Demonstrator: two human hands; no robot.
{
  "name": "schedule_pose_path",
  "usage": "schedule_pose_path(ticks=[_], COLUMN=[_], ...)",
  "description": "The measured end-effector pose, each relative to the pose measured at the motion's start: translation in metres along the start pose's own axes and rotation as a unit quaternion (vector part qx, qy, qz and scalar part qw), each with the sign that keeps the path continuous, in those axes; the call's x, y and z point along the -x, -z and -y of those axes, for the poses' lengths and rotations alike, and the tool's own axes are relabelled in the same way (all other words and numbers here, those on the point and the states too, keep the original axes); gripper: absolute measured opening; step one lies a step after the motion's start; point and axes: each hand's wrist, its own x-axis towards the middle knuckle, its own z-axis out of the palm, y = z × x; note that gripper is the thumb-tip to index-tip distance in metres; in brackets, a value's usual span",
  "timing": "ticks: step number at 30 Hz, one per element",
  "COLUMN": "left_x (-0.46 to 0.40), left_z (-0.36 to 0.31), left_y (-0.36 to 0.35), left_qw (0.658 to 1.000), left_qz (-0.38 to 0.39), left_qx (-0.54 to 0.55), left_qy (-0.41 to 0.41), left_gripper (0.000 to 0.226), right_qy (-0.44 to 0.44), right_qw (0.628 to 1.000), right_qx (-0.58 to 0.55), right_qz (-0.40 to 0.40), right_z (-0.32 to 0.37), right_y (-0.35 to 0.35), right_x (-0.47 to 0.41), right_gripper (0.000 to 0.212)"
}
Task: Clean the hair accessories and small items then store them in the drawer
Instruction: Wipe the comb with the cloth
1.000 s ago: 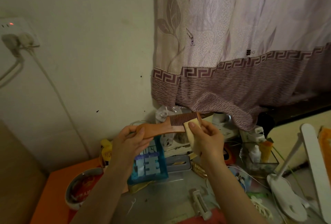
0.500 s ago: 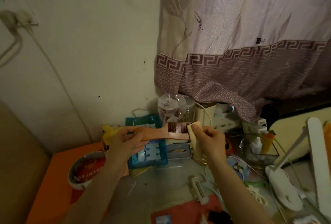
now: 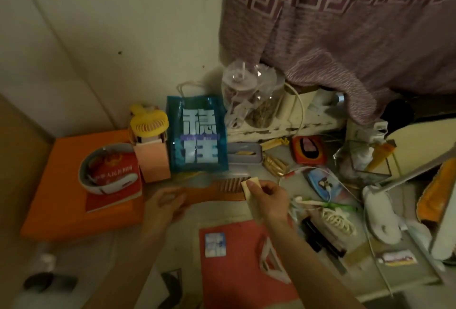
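Cluttered with small things, the counter [image 3: 172, 239] runs under a pale wall and a mauve curtain [image 3: 345, 37], and both hands work low over its middle. Between them lies the comb [image 3: 223, 189], an orange-brown one held just above the surface with its long axis running left to right across the view. Its plain handle end goes into the left hand [image 3: 164, 203], whose fingers curl around it in a closed grip. Its toothed end points right, where the right hand [image 3: 267, 199] pinches a small pale wipe [image 3: 249, 186] against the teeth, thumb on top.

So the teeth lie directly at the right hand's fingertips, and the handle lies away from it toward the left. Any wiping stroke probably has to travel along that left-right axis, or down the teeth across it, with the left hand steadying the comb.

A cream hair claw [image 3: 336, 221] rests on the counter just right of the right wrist, apart from both hands. No drawer is visible from this angle.
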Motion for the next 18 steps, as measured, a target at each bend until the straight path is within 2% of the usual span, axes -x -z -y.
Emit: schedule_pose_path(ticks=[4,7,11,14,18], left_x=[-0.014,-0.028,-0.051,-0.063,-0.072], left_z=[0.038,0.068,0.111,0.131,0.145], left_y=[0.001,0.001,0.004,0.005,0.005], left_qw=[0.998,0.996,0.990,0.990,0.988], left_qz=[-0.019,-0.034,-0.063,-0.072,-0.084], left_qx=[0.023,0.018,-0.007,-0.044,-0.107], left_qy=[0.062,0.087,0.123,0.117,0.069], left_gripper=[0.010,0.011,0.018,0.011,0.009], right_qy=[-0.031,-0.057,-0.077,-0.103,-0.111], right_qw=[0.999,0.997,0.994,0.991,0.990], right_qx=[0.037,0.055,0.077,0.088,0.086], right_qz=[0.010,0.019,0.008,0.007,0.007], right_z=[-0.038,-0.062,-0.096,-0.120,-0.144], right_y=[-0.014,-0.023,-0.037,-0.048,-0.058], right_x=[-0.011,-0.016,-0.025,-0.030,-0.037], right_gripper=[0.028,0.025,0.033,0.026,0.014])
